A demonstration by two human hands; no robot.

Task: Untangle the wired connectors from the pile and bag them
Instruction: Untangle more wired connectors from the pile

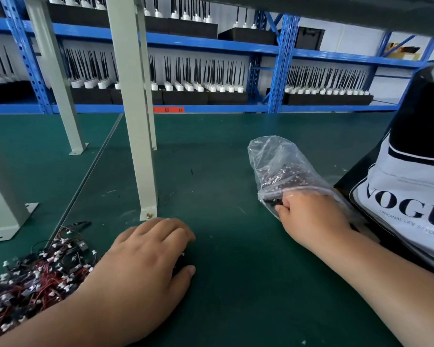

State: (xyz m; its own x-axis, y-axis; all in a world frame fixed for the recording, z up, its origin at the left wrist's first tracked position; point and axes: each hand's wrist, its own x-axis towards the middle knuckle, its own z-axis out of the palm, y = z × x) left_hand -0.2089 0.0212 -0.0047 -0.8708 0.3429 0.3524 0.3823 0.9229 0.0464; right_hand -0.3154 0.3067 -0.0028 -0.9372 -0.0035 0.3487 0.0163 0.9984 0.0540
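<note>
A tangled pile of wired connectors (30, 276), red and black wires with white plugs, lies at the lower left of the green mat. My left hand (148, 259) sits just right of the pile, cupped over a small dark bunch of connectors (179, 259) that is mostly hidden under the fingers. A clear plastic zip bag (281, 166) lies on its side at the right, holding several connectors. My right hand (311, 216) is at the bag's mouth with its fingers inside the opening, pinching a dark clump of connectors (273, 202).
A grey steel post (135, 121) is bolted to the mat just beyond my left hand, with more frame feet at the left. A black-and-white printed tote bag (406, 196) stands against my right forearm. Blue shelving with trays of black antennas fills the background.
</note>
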